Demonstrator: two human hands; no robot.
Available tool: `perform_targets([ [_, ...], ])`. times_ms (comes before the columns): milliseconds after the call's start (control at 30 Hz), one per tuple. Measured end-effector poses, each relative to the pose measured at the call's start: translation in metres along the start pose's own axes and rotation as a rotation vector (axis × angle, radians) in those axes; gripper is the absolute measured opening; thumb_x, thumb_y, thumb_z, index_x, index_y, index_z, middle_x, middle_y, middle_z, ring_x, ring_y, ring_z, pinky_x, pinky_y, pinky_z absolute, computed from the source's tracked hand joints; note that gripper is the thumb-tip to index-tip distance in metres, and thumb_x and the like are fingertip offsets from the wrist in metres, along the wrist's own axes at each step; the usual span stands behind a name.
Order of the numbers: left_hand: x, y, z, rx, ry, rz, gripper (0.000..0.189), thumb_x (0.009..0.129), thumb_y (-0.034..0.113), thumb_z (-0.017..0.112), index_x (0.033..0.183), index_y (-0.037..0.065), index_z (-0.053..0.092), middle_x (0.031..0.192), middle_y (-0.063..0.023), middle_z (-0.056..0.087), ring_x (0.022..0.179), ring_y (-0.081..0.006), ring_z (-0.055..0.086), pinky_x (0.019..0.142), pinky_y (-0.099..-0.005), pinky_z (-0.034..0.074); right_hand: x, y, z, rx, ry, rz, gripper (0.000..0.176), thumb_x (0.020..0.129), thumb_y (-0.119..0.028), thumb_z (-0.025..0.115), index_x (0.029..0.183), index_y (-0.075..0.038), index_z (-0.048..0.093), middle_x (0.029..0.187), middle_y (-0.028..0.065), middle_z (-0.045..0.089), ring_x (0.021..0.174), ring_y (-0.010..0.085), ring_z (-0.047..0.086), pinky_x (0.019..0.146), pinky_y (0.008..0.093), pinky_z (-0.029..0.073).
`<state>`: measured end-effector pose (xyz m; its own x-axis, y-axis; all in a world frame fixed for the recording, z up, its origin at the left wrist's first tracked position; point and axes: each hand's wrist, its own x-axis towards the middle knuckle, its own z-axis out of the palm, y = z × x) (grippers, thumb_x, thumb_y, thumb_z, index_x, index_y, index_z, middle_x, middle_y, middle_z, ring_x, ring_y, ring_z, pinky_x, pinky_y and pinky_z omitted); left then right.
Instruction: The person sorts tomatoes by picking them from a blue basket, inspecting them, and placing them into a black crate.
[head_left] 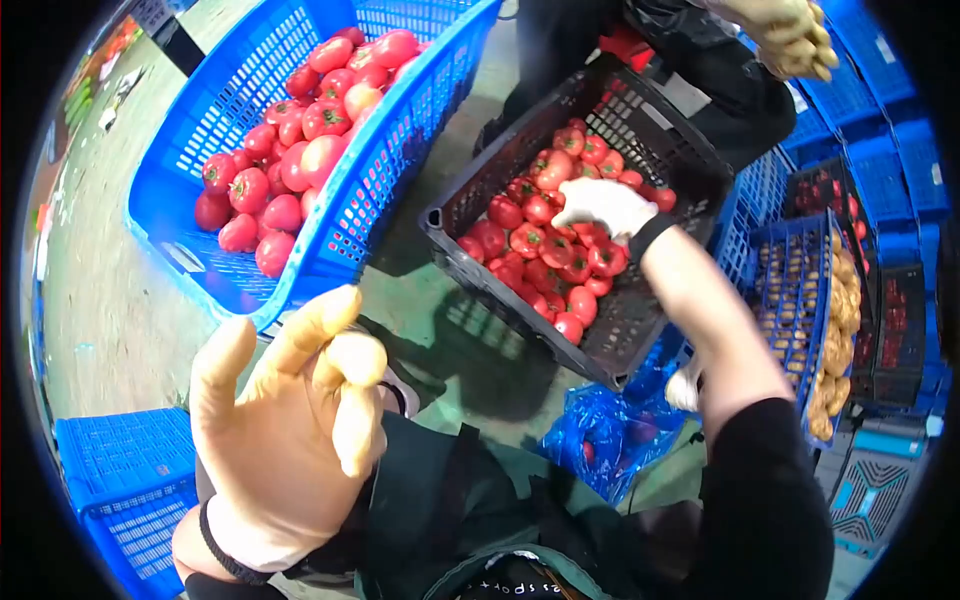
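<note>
My left hand point(290, 425), in a pale glove, is raised in front of the blue crate's near end. Its fingers are apart and partly bent, with nothing seen in them. A blue plastic crate point(345, 225) at the upper left holds several red tomatoes point(280, 170). My right hand point(605, 205), in a white glove, reaches into a black plastic crate point(640, 345) and touches the tomatoes point(545, 250) heaped there. Its fingers look spread over them; the tips are partly hidden.
Another person's gloved hand point(790, 40) shows at the top right. Blue crates point(850, 85) are stacked along the right, near a crate of brown produce point(835, 330). Blue plastic bags point(610, 430) lie below the black crate. A blue crate point(125, 455) stands at lower left.
</note>
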<state>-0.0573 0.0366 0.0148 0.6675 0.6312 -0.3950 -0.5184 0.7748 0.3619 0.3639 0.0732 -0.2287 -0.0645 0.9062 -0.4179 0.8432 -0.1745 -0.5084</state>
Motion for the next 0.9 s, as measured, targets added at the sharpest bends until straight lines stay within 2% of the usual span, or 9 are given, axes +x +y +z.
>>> perform_targets([
  [33, -0.001, 0.003, -0.004, -0.035, -0.048, -0.007, 0.061, 0.093, 0.048, 0.036, 0.132, 0.002, 0.043, 0.115, -0.0183, 0.059, 0.059, -0.0140, 0.043, 0.051, -0.0255, 0.036, 0.013, -0.015, 0.016, 0.075, -0.011, 0.220, 0.022, 0.078, -0.022, 0.068, 0.087, -0.003, 0.062, 0.095, 0.0104, 0.064, 0.086, 0.0182, 0.056, 0.076, 0.0352, 0.044],
  [267, -0.003, 0.008, 0.001, -0.120, 0.033, -0.047, 0.065, 0.091, 0.051, 0.032, 0.133, 0.003, 0.041, 0.108, -0.0174, 0.059, 0.065, -0.0204, 0.052, 0.059, -0.0321, 0.041, 0.083, -0.001, 0.098, -0.310, 0.381, 0.509, 0.052, 0.071, -0.029, 0.072, 0.112, -0.002, 0.056, 0.104, 0.0197, 0.063, 0.099, 0.0319, 0.062, 0.082, 0.0407, 0.050],
  [433, -0.003, 0.010, -0.006, -0.091, -0.013, -0.096, 0.065, 0.090, 0.050, 0.033, 0.132, 0.002, 0.043, 0.100, -0.0183, 0.060, 0.062, -0.0217, 0.053, 0.057, -0.0321, 0.042, 0.048, -0.009, 0.090, -0.189, 0.276, 0.491, 0.061, 0.067, -0.038, 0.072, 0.113, -0.004, 0.053, 0.104, 0.0184, 0.064, 0.100, 0.0357, 0.060, 0.083, 0.0411, 0.048],
  [467, 0.006, 0.015, -0.014, -0.173, -0.211, -0.210, 0.067, 0.085, 0.052, 0.053, 0.128, 0.001, 0.046, 0.111, -0.0152, 0.058, 0.092, -0.0239, 0.059, 0.080, -0.0278, 0.048, 0.038, -0.018, 0.091, -0.024, 0.319, 0.470, 0.059, 0.067, -0.040, 0.073, 0.109, -0.003, 0.055, 0.102, 0.0183, 0.064, 0.098, 0.0353, 0.061, 0.081, 0.0410, 0.049],
  [533, 0.006, 0.015, -0.012, -0.178, -0.228, -0.237, 0.063, 0.086, 0.047, 0.056, 0.126, 0.000, 0.048, 0.111, -0.0147, 0.058, 0.093, -0.0239, 0.059, 0.080, -0.0287, 0.048, 0.045, -0.018, 0.101, 0.103, 0.202, 0.638, 0.066, 0.062, -0.053, 0.074, 0.104, -0.004, 0.061, 0.103, 0.0189, 0.064, 0.098, 0.0328, 0.061, 0.083, 0.0380, 0.048],
  [600, 0.003, 0.014, -0.004, -0.170, -0.268, -0.245, 0.058, 0.086, 0.042, 0.058, 0.124, -0.001, 0.050, 0.110, -0.0142, 0.059, 0.093, -0.0240, 0.059, 0.081, -0.0297, 0.048, 0.042, -0.017, 0.110, -0.019, 0.019, 0.631, 0.090, 0.056, -0.063, 0.074, 0.126, -0.010, 0.052, 0.132, 0.0204, 0.045, 0.123, 0.0338, 0.042, 0.101, 0.0398, 0.036],
  [667, -0.006, 0.005, 0.007, -0.114, 0.012, -0.091, 0.064, 0.090, 0.050, 0.033, 0.130, 0.002, 0.046, 0.092, -0.0184, 0.061, 0.059, -0.0214, 0.053, 0.056, -0.0318, 0.042, 0.039, -0.022, 0.109, 0.016, 0.087, 0.667, 0.098, 0.055, -0.066, 0.073, 0.132, -0.011, 0.047, 0.141, 0.0200, 0.036, 0.131, 0.0355, 0.032, 0.107, 0.0413, 0.029],
  [833, -0.006, 0.005, 0.012, 0.002, 0.070, -0.144, 0.063, 0.090, 0.052, 0.032, 0.125, 0.003, 0.052, 0.075, -0.0183, 0.059, 0.057, -0.0225, 0.053, 0.056, -0.0305, 0.041, 0.052, -0.012, 0.124, 0.073, 0.112, 0.838, 0.105, 0.057, -0.076, 0.064, 0.136, -0.010, 0.041, 0.147, 0.0193, 0.025, 0.135, 0.0376, 0.023, 0.111, 0.0442, 0.020],
  [900, -0.001, 0.004, -0.005, -0.145, -0.187, -0.163, 0.061, 0.087, 0.045, 0.042, 0.124, -0.002, 0.051, 0.103, -0.0205, 0.062, 0.072, -0.0283, 0.060, 0.067, -0.0339, 0.047, 0.053, -0.022, 0.111, 0.010, -0.018, 0.765, 0.108, 0.055, -0.078, 0.062, 0.134, -0.007, 0.043, 0.141, 0.0191, 0.037, 0.131, 0.0375, 0.031, 0.106, 0.0458, 0.027],
])
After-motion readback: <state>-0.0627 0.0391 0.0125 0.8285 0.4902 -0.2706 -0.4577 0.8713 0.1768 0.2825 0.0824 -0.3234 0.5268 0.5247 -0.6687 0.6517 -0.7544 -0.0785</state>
